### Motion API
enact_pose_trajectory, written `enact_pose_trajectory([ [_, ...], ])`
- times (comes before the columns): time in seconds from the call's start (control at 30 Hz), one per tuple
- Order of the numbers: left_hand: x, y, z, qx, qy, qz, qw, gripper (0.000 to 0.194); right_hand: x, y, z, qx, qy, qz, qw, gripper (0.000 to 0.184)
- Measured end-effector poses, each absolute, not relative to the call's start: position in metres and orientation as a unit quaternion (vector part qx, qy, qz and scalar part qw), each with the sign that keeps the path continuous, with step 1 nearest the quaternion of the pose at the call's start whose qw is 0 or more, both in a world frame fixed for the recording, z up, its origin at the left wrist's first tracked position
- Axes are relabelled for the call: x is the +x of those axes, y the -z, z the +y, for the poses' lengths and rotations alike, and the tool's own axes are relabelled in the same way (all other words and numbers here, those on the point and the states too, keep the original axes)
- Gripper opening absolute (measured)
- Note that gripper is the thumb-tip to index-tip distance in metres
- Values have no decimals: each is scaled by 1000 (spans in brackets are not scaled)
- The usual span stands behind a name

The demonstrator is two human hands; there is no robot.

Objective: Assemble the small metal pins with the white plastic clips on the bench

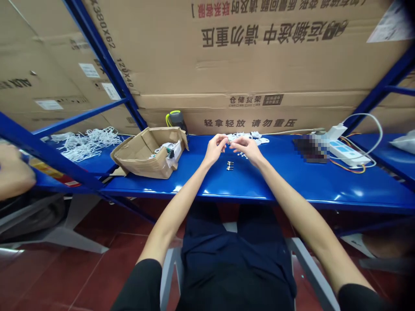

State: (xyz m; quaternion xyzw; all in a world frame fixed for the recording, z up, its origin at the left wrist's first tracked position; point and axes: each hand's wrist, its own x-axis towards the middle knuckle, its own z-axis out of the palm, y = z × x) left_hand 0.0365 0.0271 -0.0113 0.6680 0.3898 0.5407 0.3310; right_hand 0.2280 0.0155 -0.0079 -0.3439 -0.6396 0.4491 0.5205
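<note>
My left hand (216, 147) and my right hand (246, 148) are raised close together above the blue shelf (285, 181), fingertips nearly meeting. Both pinch something small and white that I cannot make out. Below them on the shelf lie a few small metal pins (230, 165) and several tiny white bits (241, 154). Just behind my hands sits a little heap of white plastic parts (256, 137).
An open cardboard box (149, 153) with white parts stands to the left, a dark cup (177, 119) behind it. White wire pieces (87, 142) are piled at far left. A white power strip (345, 151) with cables lies right. Large cartons fill the back. Another person's arm (13, 172) is at the left edge.
</note>
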Motion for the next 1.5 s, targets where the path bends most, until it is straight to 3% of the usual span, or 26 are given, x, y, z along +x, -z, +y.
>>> enact_pose_trajectory([
  [0.17, 42, 21, 21, 669, -546, 363, 351, 38, 229, 18, 12, -349, -482, -604, 529, 56],
  [0.4, 37, 23, 15, 692, -510, 363, 360, 37, 234, 19, 11, -367, -408, -632, 547, 49],
  [0.83, 27, 26, 12, 685, -476, 415, 364, 27, 237, 17, 5, -388, -260, -745, 476, 34],
  [1.2, 27, 22, 6, 747, -464, 413, 236, 14, 242, 14, 4, -394, -217, -765, 460, 17],
  [1.5, 22, 25, 13, 673, -544, 489, 112, 11, 208, 27, -37, -437, -200, -771, 417, 10],
])
